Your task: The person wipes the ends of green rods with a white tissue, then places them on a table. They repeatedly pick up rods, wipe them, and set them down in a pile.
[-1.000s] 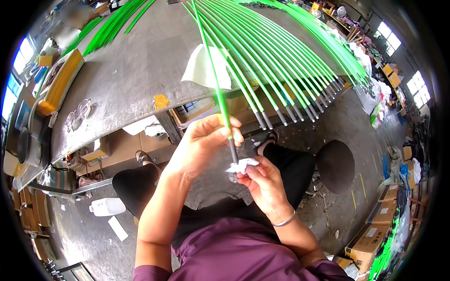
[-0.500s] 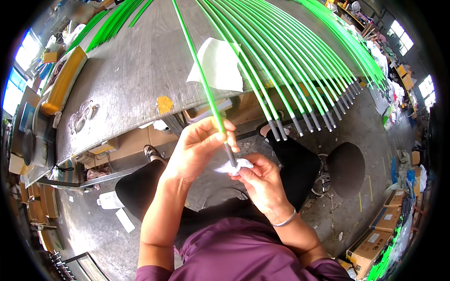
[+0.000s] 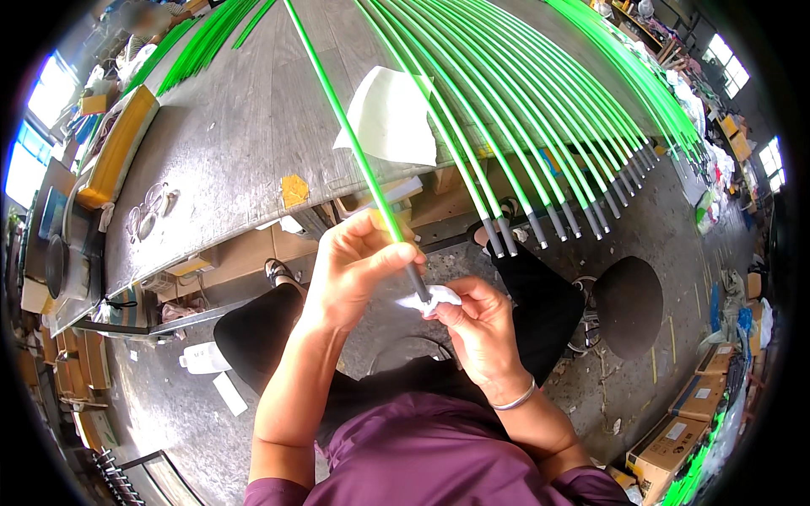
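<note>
A grey wood-grain tabletop point(image 3: 245, 110) lies beyond your left grip point(image 3: 348, 268), pinching a slim green rod point(image 3: 346, 126); your right grip point(image 3: 483, 337) pinches white cloth point(image 3: 443, 295).

Tbl point(image 3: 245, 135) room L of held rod point(image 3: 351, 139)

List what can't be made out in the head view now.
Head view:
Held green rod: far end cut off by top edge.
White wad: cloth or paper, too small to tell.
Right hand: some fingertips hidden by the wad.
Left hand: fingers partly hidden by thumb and rod.
Green rods at right: overlap, too small to count.
</note>
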Available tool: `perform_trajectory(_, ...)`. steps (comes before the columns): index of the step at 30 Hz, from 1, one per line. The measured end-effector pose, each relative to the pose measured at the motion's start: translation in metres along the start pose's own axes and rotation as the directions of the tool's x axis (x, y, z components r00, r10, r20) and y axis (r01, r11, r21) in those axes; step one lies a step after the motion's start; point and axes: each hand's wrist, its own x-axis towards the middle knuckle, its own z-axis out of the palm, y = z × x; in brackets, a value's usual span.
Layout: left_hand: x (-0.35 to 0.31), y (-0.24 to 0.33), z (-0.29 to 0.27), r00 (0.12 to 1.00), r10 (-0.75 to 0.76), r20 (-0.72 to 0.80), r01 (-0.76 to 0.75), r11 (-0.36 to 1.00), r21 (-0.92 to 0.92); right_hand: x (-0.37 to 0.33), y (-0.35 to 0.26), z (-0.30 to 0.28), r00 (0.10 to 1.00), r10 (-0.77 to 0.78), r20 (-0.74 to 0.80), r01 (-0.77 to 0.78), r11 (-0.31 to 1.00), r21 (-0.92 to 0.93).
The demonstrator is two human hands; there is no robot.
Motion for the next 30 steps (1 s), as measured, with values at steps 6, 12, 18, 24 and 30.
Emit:
perform_trajectory(6,-0.003,0.003,0.004,0.994,0.071,-0.085,-0.063,0.994,0.089,0.002,0.0,0.0,1.0,-0.015,0.002,0.015,1.0,0.008)
perform_trajectory(12,-0.003,0.007,0.004,0.991,0.056,-0.126,-0.039,0.991,0.129,0.004,0.001,0.003,1.0,-0.024,-0.012,0.024,1.0,0.008)
perform_trajectory(18,-0.005,0.005,-0.005,0.979,0.066,-0.192,0.002,0.942,0.334,0.008,0.004,-0.002,0.999,-0.042,-0.006,0.042,0.999,-0.003)
perform_trajectory(24,-0.006,0.054,-0.015,0.927,0.312,-0.208,-0.177,0.853,0.491,0.008,0.017,-0.018,0.999,0.008,-0.051,-0.005,0.998,0.061)
perform_trajectory(30,0.068,0.086,-0.01,0.884,0.464,-0.048,-0.296,0.638,0.711,0.0,0.033,-0.019,0.99,0.127,-0.065,-0.124,0.991,0.049)
